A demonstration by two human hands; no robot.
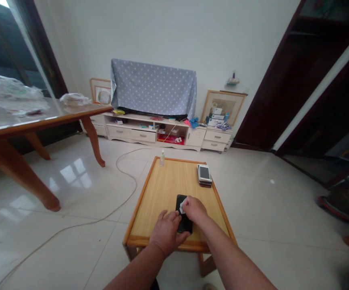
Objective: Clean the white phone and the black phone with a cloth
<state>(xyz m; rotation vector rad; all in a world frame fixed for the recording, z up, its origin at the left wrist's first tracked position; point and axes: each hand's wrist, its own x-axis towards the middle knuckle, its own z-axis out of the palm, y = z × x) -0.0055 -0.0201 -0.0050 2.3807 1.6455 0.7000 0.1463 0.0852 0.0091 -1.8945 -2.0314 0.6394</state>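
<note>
A black phone lies flat on a small wooden table, near its front edge. My left hand rests on the tabletop with fingers spread, its fingertips against the phone's left side. My right hand is closed in a pinch on a small white cloth pressed onto the phone's screen. The lower part of the phone is partly hidden between my hands.
A stack of phones sits at the table's right edge and a small bottle at its far edge. A large wooden table stands left, a cable runs over the tiled floor, and a covered TV stands on a low cabinet behind.
</note>
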